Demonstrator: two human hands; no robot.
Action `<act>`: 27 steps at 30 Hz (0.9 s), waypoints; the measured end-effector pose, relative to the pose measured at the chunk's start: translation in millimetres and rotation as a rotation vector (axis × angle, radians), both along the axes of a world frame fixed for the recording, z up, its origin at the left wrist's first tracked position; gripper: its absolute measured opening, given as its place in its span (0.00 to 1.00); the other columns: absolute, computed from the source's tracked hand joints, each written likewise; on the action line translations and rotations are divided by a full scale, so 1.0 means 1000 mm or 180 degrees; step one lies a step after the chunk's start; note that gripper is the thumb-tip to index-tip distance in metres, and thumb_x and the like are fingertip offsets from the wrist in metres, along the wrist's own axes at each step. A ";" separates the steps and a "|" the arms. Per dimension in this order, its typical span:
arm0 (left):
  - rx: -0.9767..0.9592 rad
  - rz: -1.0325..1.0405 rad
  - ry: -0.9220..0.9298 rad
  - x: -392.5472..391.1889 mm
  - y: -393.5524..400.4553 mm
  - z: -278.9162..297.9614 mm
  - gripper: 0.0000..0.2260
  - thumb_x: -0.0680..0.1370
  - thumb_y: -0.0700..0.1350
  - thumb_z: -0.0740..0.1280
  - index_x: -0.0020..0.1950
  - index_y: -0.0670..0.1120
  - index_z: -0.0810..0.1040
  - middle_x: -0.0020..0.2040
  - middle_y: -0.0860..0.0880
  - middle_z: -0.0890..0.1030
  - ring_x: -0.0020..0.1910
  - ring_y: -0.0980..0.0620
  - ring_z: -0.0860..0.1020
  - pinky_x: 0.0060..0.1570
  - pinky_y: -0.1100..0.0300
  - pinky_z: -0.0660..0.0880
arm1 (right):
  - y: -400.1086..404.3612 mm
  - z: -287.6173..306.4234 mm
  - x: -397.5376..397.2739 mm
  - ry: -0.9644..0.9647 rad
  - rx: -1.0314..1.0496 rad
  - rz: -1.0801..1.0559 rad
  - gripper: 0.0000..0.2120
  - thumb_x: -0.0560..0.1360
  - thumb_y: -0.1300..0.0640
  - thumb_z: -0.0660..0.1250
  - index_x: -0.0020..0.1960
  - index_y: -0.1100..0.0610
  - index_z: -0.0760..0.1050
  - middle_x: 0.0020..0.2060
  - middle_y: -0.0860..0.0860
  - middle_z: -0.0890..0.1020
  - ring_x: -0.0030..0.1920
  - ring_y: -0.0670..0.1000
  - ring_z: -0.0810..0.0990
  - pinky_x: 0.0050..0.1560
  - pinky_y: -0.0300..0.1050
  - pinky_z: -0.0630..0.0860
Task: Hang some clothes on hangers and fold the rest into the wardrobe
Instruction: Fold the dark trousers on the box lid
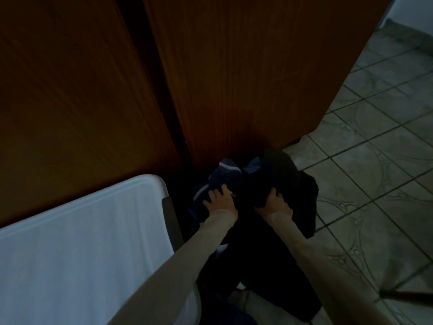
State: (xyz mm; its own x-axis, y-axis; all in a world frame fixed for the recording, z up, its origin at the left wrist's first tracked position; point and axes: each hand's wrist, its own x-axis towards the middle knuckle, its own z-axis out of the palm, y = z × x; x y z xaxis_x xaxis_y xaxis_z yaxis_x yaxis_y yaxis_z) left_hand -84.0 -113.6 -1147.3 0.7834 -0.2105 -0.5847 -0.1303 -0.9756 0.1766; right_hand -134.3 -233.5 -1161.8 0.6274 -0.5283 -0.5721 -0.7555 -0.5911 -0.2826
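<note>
A heap of dark clothes lies low in front of the brown wardrobe. On its left is a navy garment with white stripes; on its right is a black garment. My left hand rests on the navy garment with its fingers spread and slightly bent into the cloth. My right hand grips a fold of the black garment, fingers curled into it. The scene is dim, so what the heap lies on is hidden. No hanger is in view.
A white plastic table fills the lower left, its corner close to my left forearm. Closed wooden wardrobe doors rise right behind the heap. Grey tiled floor spreads to the right, with a thin dark leg at the lower right edge.
</note>
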 end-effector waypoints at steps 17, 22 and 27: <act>-0.1887 -0.0775 -0.0960 -0.036 0.016 0.063 0.11 0.80 0.39 0.60 0.61 0.44 0.74 0.55 0.40 0.78 0.54 0.43 0.76 0.48 0.57 0.71 | 0.018 0.029 -0.041 -0.2553 -0.1263 -0.0034 0.31 0.69 0.67 0.66 0.70 0.56 0.63 0.71 0.57 0.62 0.69 0.58 0.63 0.65 0.60 0.65; -0.1699 -0.1641 -0.1469 -0.060 0.026 0.113 0.14 0.80 0.37 0.60 0.64 0.47 0.73 0.57 0.44 0.76 0.56 0.45 0.74 0.48 0.57 0.69 | 0.024 0.077 -0.070 -0.2681 -0.1206 0.0610 0.29 0.73 0.67 0.62 0.70 0.48 0.63 0.74 0.45 0.60 0.75 0.46 0.54 0.73 0.59 0.44; -0.1771 -0.1866 -0.1964 -0.075 0.063 0.161 0.13 0.78 0.37 0.61 0.59 0.50 0.75 0.54 0.47 0.75 0.54 0.46 0.74 0.48 0.54 0.70 | 0.041 0.126 -0.095 -0.2681 -0.0910 0.0896 0.19 0.75 0.58 0.64 0.66 0.51 0.69 0.67 0.49 0.71 0.72 0.48 0.60 0.73 0.60 0.43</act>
State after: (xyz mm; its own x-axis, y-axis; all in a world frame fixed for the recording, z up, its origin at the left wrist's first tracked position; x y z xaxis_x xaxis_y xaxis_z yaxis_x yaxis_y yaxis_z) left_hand -158.7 -50.6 -985.9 0.6013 -0.7774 0.1847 -0.7836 -0.5287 0.3261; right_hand -229.6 -192.4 -1036.0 0.9027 -0.3442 0.2580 -0.1859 -0.8530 -0.4876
